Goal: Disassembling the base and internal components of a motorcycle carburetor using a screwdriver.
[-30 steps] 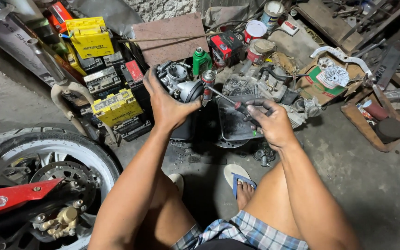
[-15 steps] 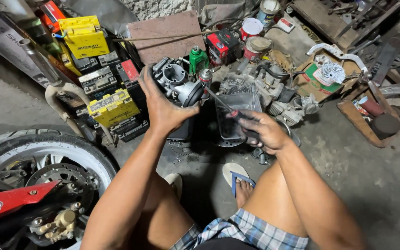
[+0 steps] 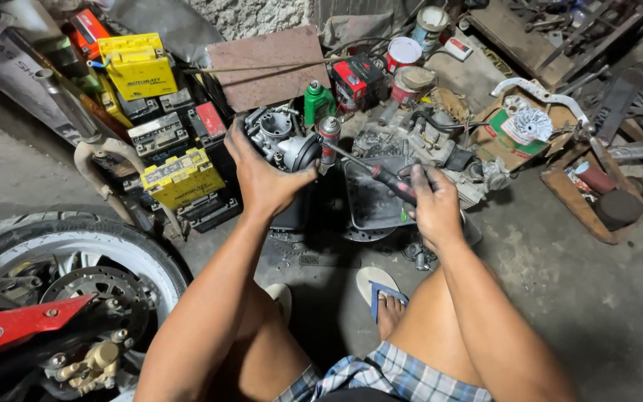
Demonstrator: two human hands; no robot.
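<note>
Closest to me are my bare knees and a foot in a pale flip-flop (image 3: 378, 286) on the rough concrete floor (image 3: 604, 298). To the near left of the carburetor stands a motorcycle wheel (image 3: 61, 260), black rubber around a pale rim with a drilled brake disc and a red fender edge.

My left hand (image 3: 262, 179) is clamped around the carburetor (image 3: 280, 138), a lumpy grey cast-metal body with a round open throat turned up toward me; I judge I hold it raised and tilted so the tool can reach in. My right hand (image 3: 429, 201) grips the screwdriver (image 3: 381, 175) by its dark red-and-black handle, the thin steel shaft slanting up-left to the carburetor's right side.

Just below and right of the carburetor lies a dark, greasy tray (image 3: 370, 205), likely there to catch small parts. Left of the carburetor sit boxy yellow and black batteries (image 3: 180, 175), stacked. Beyond it stand a green bottle (image 3: 318, 100), a slim spray can (image 3: 330, 134) touching its right flank, paint tins (image 3: 403, 53) and a flat brown board (image 3: 266, 67) leaned on the wall.
</note>
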